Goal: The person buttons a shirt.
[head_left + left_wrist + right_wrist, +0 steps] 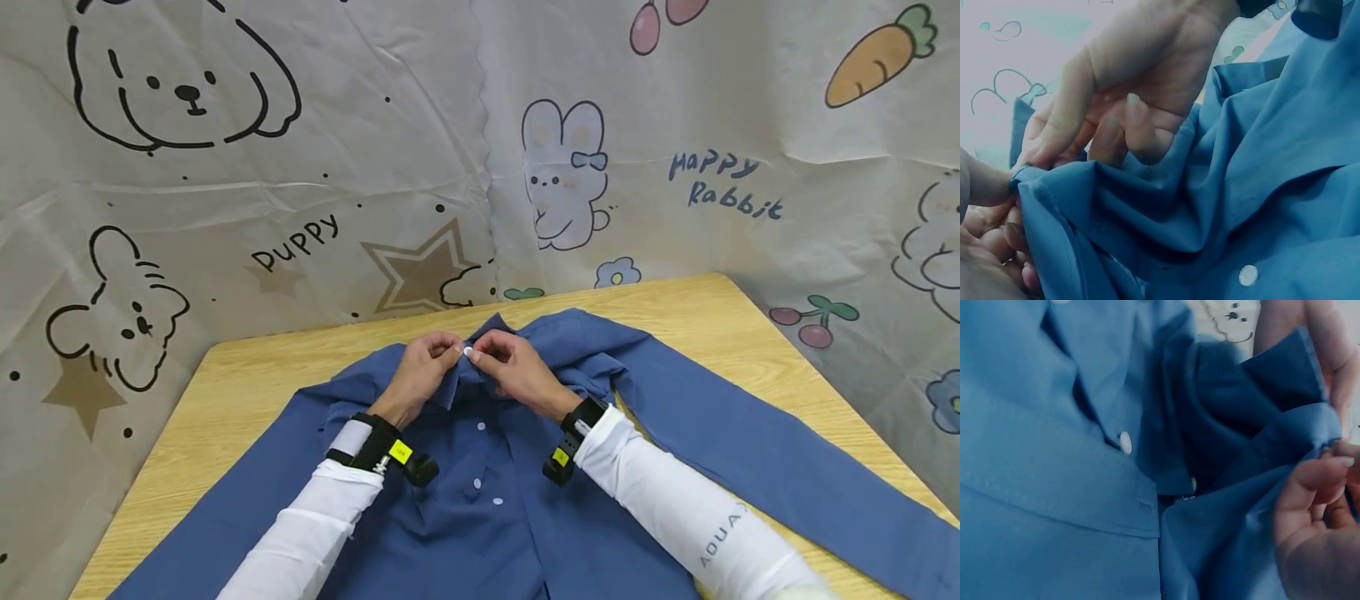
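Note:
A blue long-sleeved shirt lies spread over the table, its collar toward the far side. My left hand pinches the collar edge between thumb and fingertips. Right against it, my right hand pinches the same edge. Between the two sets of fingertips shows a small white button. In the left wrist view, the left hand has its outer fingers curled loosely above the cloth. The right wrist view has the right hand at the collar cloth, fingertips partly hiding the pinched spot.
Several white buttons, one being this lower button, run down the shirt front. Both sleeves spread outward, the right one over the wooden table. Behind the table hangs a printed cloth backdrop.

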A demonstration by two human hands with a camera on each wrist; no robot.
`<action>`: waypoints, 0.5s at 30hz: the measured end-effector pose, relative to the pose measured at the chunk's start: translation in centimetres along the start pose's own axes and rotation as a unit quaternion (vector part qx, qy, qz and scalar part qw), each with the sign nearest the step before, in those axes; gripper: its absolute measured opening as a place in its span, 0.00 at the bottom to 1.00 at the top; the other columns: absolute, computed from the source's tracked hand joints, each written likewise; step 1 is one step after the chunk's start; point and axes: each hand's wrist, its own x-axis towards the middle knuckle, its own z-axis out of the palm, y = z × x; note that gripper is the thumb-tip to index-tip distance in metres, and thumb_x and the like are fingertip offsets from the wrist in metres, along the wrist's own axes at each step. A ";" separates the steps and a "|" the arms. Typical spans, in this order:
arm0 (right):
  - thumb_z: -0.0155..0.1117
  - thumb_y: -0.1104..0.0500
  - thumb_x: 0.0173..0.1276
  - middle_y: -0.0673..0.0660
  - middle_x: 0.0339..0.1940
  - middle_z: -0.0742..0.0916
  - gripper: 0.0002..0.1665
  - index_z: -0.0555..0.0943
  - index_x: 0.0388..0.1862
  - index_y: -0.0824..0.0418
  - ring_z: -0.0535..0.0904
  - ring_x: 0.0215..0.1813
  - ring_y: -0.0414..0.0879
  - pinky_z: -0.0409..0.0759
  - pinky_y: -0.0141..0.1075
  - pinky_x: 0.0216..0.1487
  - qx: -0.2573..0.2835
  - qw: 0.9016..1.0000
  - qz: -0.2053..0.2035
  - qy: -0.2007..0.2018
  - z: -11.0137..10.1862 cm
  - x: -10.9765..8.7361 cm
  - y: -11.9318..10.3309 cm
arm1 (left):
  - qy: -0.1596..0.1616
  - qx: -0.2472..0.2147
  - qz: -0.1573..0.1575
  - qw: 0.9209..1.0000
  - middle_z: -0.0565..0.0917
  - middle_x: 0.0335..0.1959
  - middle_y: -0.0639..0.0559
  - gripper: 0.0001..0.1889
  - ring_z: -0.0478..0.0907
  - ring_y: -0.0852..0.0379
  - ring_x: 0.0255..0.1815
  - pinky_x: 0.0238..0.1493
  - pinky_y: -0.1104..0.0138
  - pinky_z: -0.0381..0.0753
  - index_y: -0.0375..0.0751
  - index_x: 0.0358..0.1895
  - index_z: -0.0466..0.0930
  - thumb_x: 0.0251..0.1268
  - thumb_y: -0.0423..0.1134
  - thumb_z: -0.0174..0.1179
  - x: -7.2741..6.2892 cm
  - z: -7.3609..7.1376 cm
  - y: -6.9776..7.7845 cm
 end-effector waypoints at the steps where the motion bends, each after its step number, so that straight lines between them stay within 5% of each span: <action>1: 0.58 0.54 0.72 0.54 0.33 0.78 0.10 0.79 0.42 0.60 0.70 0.27 0.49 0.71 0.36 0.23 -0.006 1.000 -0.005 0.000 0.0 0.1 -0.1 | -0.001 -0.003 -0.001 1.000 0.81 0.31 0.51 0.10 0.75 0.61 0.32 0.37 0.72 0.71 0.25 0.47 0.76 0.68 0.29 0.55 0.1 -0.2 0.2; 5: 0.59 0.54 0.71 0.54 0.33 0.79 0.09 0.80 0.42 0.58 0.72 0.28 0.47 0.72 0.36 0.27 -0.035 0.999 -0.019 0.013 -0.1 0.4 -0.2 | -0.011 -0.004 -0.008 1.000 0.84 0.39 0.47 0.14 0.77 0.59 0.40 0.44 0.69 0.73 0.26 0.52 0.78 0.67 0.31 0.57 0.5 -0.7 0.8; 11: 0.59 0.51 0.71 0.54 0.30 0.80 0.11 0.81 0.41 0.58 0.76 0.30 0.47 0.75 0.37 0.31 -0.084 0.995 -0.029 0.046 -0.4 1.1 -0.7 | -0.030 0.072 0.029 0.996 0.82 0.49 0.45 0.17 0.76 0.53 0.50 0.54 0.61 0.72 0.34 0.53 0.80 0.68 0.42 0.58 1.2 -0.8 1.6; 15: 0.58 0.53 0.72 0.56 0.33 0.83 0.12 0.81 0.44 0.60 0.80 0.34 0.48 0.80 0.42 0.37 -0.085 0.995 -0.013 0.057 -0.9 1.6 -1.4 | -0.080 0.080 0.055 0.992 0.80 0.48 0.44 0.21 0.75 0.49 0.50 0.54 0.57 0.71 0.39 0.61 0.75 0.66 0.38 0.61 1.5 -1.5 2.2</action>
